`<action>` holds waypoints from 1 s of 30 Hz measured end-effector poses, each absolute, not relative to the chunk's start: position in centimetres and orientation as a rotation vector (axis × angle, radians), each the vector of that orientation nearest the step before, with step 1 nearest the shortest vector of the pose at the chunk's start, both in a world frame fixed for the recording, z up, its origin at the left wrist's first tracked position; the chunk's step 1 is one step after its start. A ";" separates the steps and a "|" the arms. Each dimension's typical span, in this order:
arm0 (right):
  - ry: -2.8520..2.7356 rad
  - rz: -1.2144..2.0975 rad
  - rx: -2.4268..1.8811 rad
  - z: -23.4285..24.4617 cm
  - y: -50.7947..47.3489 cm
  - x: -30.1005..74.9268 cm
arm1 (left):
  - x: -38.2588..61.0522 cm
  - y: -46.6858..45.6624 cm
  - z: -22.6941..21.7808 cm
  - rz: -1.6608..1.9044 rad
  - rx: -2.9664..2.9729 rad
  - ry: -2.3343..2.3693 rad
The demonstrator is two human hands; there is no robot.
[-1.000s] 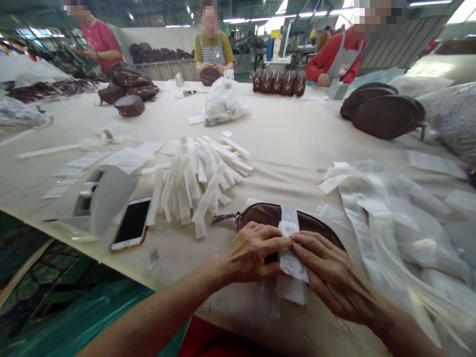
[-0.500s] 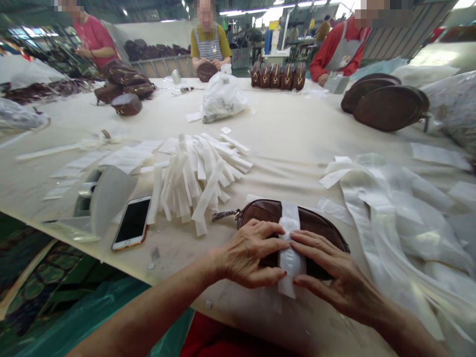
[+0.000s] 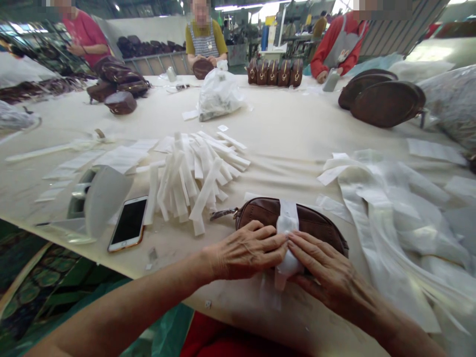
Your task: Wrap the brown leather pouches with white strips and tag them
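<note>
A brown leather pouch (image 3: 316, 223) lies at the table's near edge with a white paper strip (image 3: 287, 218) wrapped across its middle. My left hand (image 3: 245, 250) rests on the pouch's left half, fingers together and pressing the strip from the left. My right hand (image 3: 327, 277) lies on the right half, its fingertips meeting the left hand's on the strip's crumpled lower part. A zipper pull (image 3: 222, 214) sticks out at the pouch's left end.
A heap of white paper strips (image 3: 197, 173) lies beyond the pouch, a smartphone (image 3: 129, 224) and a tape dispenser (image 3: 92, 198) to the left. Long white paper sheets (image 3: 394, 208) spread right. Brown bags (image 3: 385, 101), a white plastic bag (image 3: 219, 96) and three people are at the far side.
My fingers have closed in on the strip, bunching its lower end against the pouch's near side. The view has dropped slightly.
</note>
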State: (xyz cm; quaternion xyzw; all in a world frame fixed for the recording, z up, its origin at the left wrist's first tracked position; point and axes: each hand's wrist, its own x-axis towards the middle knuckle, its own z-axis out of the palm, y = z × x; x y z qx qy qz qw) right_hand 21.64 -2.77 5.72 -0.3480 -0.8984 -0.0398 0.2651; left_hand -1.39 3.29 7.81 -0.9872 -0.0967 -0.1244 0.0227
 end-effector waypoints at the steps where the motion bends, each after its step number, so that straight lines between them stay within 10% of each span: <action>1: -2.439 -0.129 -0.934 5.7 -2.7 21.7 | -1.4 3.4 7.9 -0.366 -3.022 -0.282; 30: -2.440 -0.398 -1.082 2.9 -4.2 19.5 | 0.0 3.1 2.6 -0.910 -2.638 -0.160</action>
